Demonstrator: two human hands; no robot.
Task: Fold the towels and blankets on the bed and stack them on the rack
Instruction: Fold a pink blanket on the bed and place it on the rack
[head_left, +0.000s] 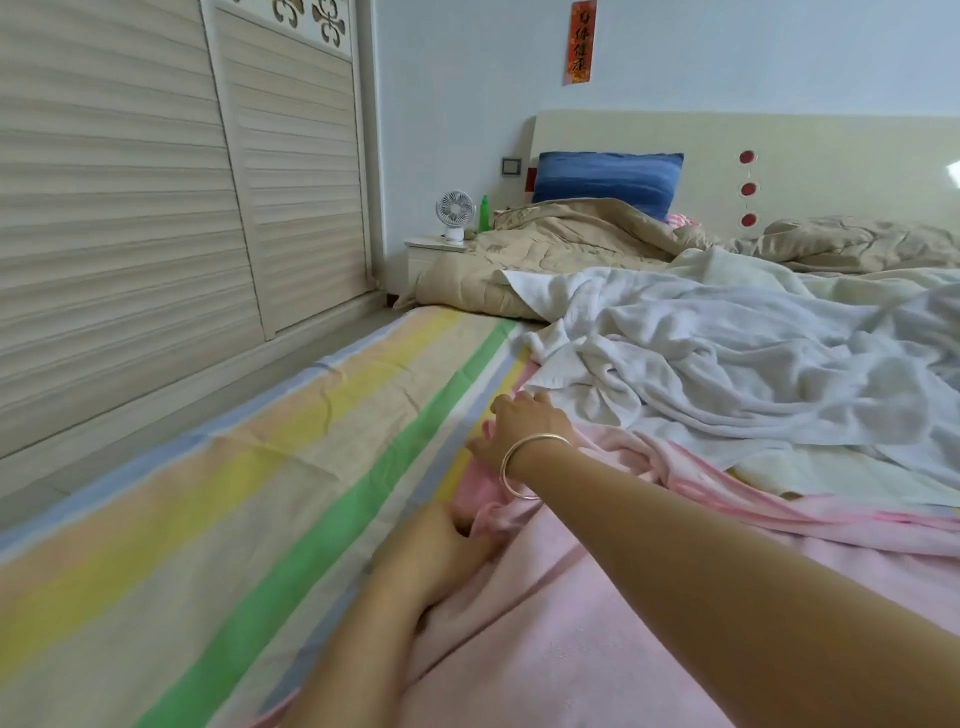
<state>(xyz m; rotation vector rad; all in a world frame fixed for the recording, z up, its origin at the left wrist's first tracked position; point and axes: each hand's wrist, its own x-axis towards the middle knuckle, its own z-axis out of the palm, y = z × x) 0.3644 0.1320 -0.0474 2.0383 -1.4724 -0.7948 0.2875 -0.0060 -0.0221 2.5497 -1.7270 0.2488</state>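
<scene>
The pink blanket (545, 623) lies spread over the near part of the bed, on the striped sheet (234, 493), with its edge bunched along the green stripe. The left hand (441, 543) grips a fold of that edge, and the right hand (522, 428), bracelets at its wrist, pinches the same edge just beyond. White towels (727, 353) lie crumpled behind the blanket, touching it.

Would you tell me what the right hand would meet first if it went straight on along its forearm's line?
Probably the striped sheet: the right hand, gripping the edge of the pink blanket, points across it towards the wardrobe. The white towel lies just right of that line; depth is unclear.
</scene>
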